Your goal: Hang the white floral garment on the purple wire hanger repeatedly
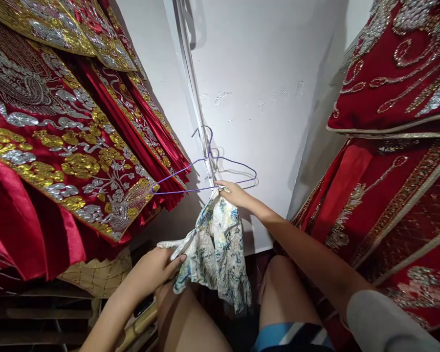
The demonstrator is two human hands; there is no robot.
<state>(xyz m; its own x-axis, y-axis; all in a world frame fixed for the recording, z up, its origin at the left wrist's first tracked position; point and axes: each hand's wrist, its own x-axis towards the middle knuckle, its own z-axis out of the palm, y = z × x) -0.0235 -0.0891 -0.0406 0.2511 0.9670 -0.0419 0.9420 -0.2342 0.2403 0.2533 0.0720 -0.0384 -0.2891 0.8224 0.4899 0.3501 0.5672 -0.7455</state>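
A white garment (222, 249) with a blue, green and yellow floral print hangs between my hands in the middle of the head view. My right hand (236, 195) pinches its upper edge, right at the lower bar of a thin purple clothes hanger (185, 190). Lower and to the left, my left hand (157, 269) grips another edge of the cloth, thumb on top. The hanger is hooked near a pale metal pole (192, 73) and tilts a little. Whether any cloth passes over the hanger's bar is hard to make out.
Red costumes with gold and silver embroidery (80, 161) hang close on the left. More beaded red garments (396, 171) hang on the right. Behind the pole stands a white wall (264, 63). Slatted wood or bamboo (40, 313) lies low on the left, beside my bare knees.
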